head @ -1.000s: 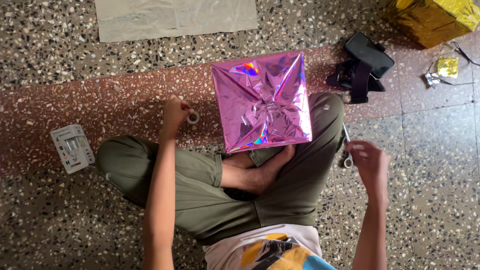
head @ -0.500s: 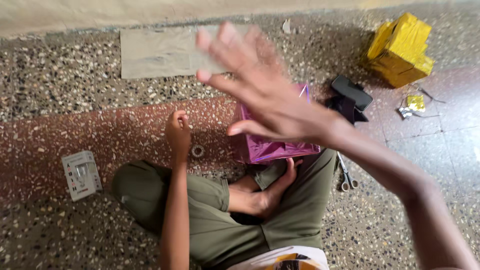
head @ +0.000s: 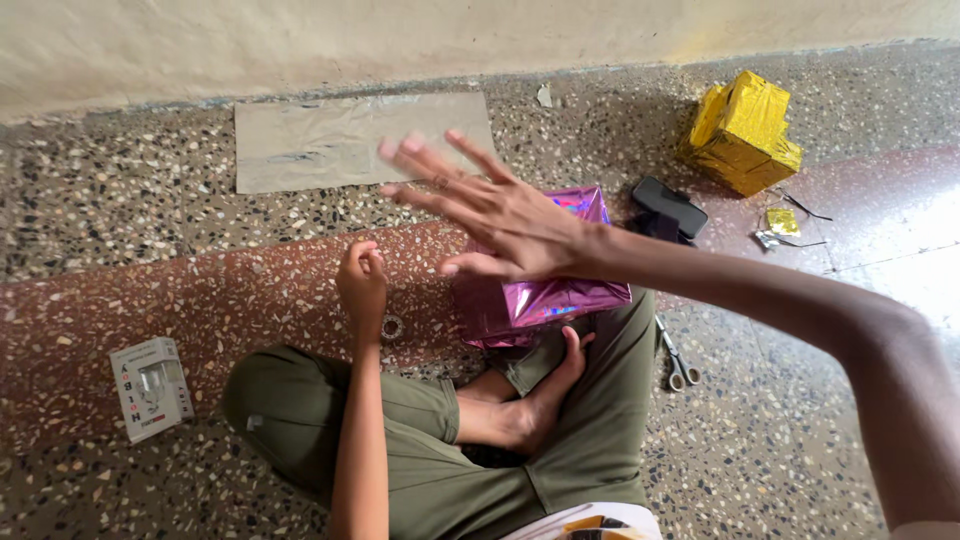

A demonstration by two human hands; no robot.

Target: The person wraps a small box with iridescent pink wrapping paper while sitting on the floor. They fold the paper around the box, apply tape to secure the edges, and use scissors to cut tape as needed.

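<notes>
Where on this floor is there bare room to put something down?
Bare floor lies between the white carton and the left hand, and right of the scissors. It is crowded around the pink foil-wrapped box, under the right hand, and by the black phone and gold foil-wrapped box.

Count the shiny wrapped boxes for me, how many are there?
2. The pink box sits by the person's knee, partly behind the right hand. The gold box lies near the wall.

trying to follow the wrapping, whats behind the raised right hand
The right hand, open with fingers spread, covers much of the pink foil-wrapped box. Only the box's near side and a top corner show; its top face is mostly hidden.
</notes>
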